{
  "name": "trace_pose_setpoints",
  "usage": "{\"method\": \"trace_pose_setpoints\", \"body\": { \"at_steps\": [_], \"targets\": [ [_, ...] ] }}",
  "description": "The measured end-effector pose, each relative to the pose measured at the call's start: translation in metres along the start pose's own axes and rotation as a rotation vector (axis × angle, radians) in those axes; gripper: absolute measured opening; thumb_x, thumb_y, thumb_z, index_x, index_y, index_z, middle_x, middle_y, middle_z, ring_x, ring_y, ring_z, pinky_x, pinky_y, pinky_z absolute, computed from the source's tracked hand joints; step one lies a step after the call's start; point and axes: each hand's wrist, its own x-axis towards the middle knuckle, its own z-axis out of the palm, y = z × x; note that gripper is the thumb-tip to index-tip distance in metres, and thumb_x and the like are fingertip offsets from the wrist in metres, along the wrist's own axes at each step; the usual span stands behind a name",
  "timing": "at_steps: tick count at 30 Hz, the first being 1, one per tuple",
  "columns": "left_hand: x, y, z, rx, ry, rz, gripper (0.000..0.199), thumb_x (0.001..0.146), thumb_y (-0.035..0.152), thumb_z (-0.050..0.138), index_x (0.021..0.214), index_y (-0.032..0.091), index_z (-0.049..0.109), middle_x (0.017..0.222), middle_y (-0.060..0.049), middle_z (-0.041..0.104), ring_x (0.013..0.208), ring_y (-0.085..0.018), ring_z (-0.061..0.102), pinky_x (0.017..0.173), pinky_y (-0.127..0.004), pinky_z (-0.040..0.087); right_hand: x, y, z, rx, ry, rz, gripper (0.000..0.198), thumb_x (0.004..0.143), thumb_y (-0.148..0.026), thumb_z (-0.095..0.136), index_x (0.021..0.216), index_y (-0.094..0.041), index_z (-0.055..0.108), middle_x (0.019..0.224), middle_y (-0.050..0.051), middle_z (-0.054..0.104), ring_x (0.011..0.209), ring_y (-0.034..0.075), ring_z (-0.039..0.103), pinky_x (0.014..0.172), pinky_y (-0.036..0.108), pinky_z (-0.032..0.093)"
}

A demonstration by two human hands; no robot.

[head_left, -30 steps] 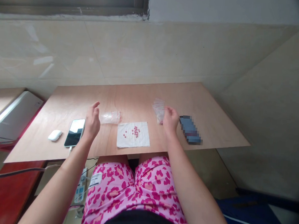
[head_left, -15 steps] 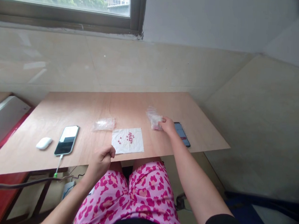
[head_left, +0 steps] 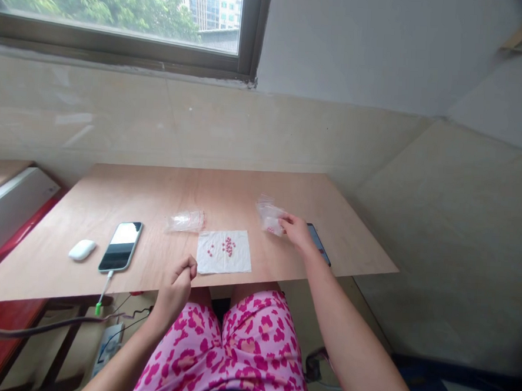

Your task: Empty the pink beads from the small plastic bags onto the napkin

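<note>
Spread close to the near edge of a flat, light-brown wooden tabletop (head_left: 226, 193): a roughly square, white paper napkin (head_left: 225, 267), with only a thin strip of wood between its near side and that edge. Scattered on it, small, round reddish-pink pieces (head_left: 228, 248), mostly bunched right of its middle, a few strays toward its left side.

Held just beside the napkin's near left corner, at the tabletop's edge: a bare left hand (head_left: 178, 282), curled into a loose fist. Cannot tell whether touching the paper or wrapped round anything.

Stretched out beyond the napkin's far right corner: a bare right hand (head_left: 297, 233), thumb and fingertips against the right side of overlapping, small, clear plastic zip bags (head_left: 272, 220) with reddish-pink bits at their near end. Cannot tell whether pinching or merely touching.

Just past the napkin's far left corner: a crumpled, clear plastic pouch (head_left: 185, 221). Well left of the napkin: a dark-screened, pale-edged phone (head_left: 120, 247), then a rounded white case (head_left: 82, 250). Right of the napkin, near the edge, partly behind the forearm: a slim dark phone (head_left: 320, 241).

Directly behind the napkin, between pouch and bags, a gap of wood widening into a broad stretch up to the far edge.
</note>
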Motion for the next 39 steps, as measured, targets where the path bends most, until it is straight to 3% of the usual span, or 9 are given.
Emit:
{"method": "trace_pose_setpoints", "body": {
  "at_steps": [7, 10, 12, 16, 20, 23, 25, 31, 39],
  "targets": [
    [-0.004, -0.007, 0.009, -0.029, -0.206, -0.014, 0.018, 0.089, 0.020, 0.042, 0.078, 0.021, 0.057, 0.066, 0.001, 0.050, 0.063, -0.017, 0.046, 0.061, -0.029, 0.036, 0.002, 0.003, 0.001, -0.096, 0.167, -0.035, 0.017, 0.079, -0.018, 0.064, 0.094, -0.017, 0.073, 0.096, 0.012, 0.077, 0.089, 0.025, 0.070, 0.088, 0.038, 0.053],
    [-0.006, -0.007, 0.011, -0.115, -0.255, -0.083, 0.028, 0.099, 0.030, 0.037, 0.086, 0.020, 0.060, 0.068, 0.000, 0.055, 0.061, -0.017, 0.047, 0.059, -0.029, 0.036, -0.005, 0.003, -0.003, -0.056, 0.214, -0.018, 0.016, 0.079, -0.020, 0.063, 0.094, -0.018, 0.068, 0.089, 0.009, 0.074, 0.079, 0.023, 0.069, 0.079, 0.036, 0.056],
    [-0.005, -0.008, 0.013, -0.119, -0.244, -0.104, 0.043, 0.105, 0.042, 0.031, 0.087, 0.019, 0.062, 0.069, -0.002, 0.058, 0.061, -0.018, 0.049, 0.060, -0.030, 0.039, -0.017, -0.001, -0.003, 0.166, 0.212, 0.063, 0.022, 0.076, -0.021, 0.065, 0.098, -0.019, 0.064, 0.082, 0.004, 0.072, 0.070, 0.021, 0.068, 0.068, 0.033, 0.057],
    [0.001, -0.007, 0.022, -0.055, -0.224, -0.082, 0.061, 0.106, 0.059, 0.031, 0.075, 0.018, 0.065, 0.077, -0.007, 0.065, 0.074, -0.022, 0.058, 0.074, -0.035, 0.046, -0.060, -0.028, 0.010, 0.756, -0.012, 0.259, 0.036, 0.071, -0.021, 0.074, 0.104, -0.021, 0.059, 0.087, 0.002, 0.073, 0.067, 0.017, 0.070, 0.064, 0.029, 0.060],
    [0.009, -0.005, 0.039, -0.310, -0.316, -0.285, 0.056, 0.093, 0.069, 0.058, 0.085, 0.015, 0.071, 0.089, -0.011, 0.070, 0.083, -0.024, 0.065, 0.079, -0.036, 0.053, -0.107, -0.067, 0.034, 0.956, -0.312, 0.351, 0.057, 0.072, -0.024, 0.082, 0.123, -0.024, 0.056, 0.090, 0.000, 0.072, 0.073, 0.016, 0.072, 0.070, 0.030, 0.062],
    [0.013, -0.003, 0.050, -0.640, -0.266, -0.499, 0.058, 0.085, 0.068, 0.070, 0.108, 0.015, 0.069, 0.100, -0.012, 0.073, 0.090, -0.024, 0.070, 0.080, -0.036, 0.058, -0.128, -0.082, 0.052, 0.967, -0.466, 0.337, 0.058, 0.072, -0.029, 0.088, 0.121, -0.023, 0.056, 0.097, 0.001, 0.071, 0.078, 0.016, 0.072, 0.074, 0.031, 0.061],
    [0.017, -0.003, 0.051, -0.708, -0.199, -0.501, 0.054, 0.083, 0.060, 0.078, 0.110, 0.015, 0.066, 0.096, -0.009, 0.073, 0.083, -0.021, 0.072, 0.079, -0.033, 0.059, -0.134, -0.082, 0.060, 0.903, -0.532, 0.288, 0.054, 0.073, -0.036, 0.089, 0.115, -0.022, 0.059, 0.094, 0.001, 0.070, 0.080, 0.017, 0.071, 0.074, 0.032, 0.060],
    [0.025, -0.011, 0.037, -0.523, -0.189, -0.414, 0.050, 0.078, 0.054, 0.084, 0.102, 0.013, 0.068, 0.082, -0.003, 0.070, 0.065, -0.014, 0.068, 0.065, -0.027, 0.059, -0.131, -0.063, 0.065, 0.608, -0.512, 0.160, 0.045, 0.082, -0.059, 0.078, 0.089, -0.016, 0.068, 0.078, 0.003, 0.066, 0.075, 0.017, 0.064, 0.065, 0.028, 0.052],
    [0.029, -0.009, 0.027, -0.504, -0.125, -0.432, 0.063, 0.081, 0.060, 0.080, 0.118, 0.010, 0.070, 0.091, -0.010, 0.075, 0.068, -0.016, 0.068, 0.067, -0.029, 0.059, -0.119, -0.058, 0.052, 0.615, -0.657, 0.245, 0.039, 0.081, -0.052, 0.082, 0.090, -0.015, 0.077, 0.083, 0.005, 0.072, 0.070, 0.014, 0.064, 0.074, 0.030, 0.054]
  ]
}}
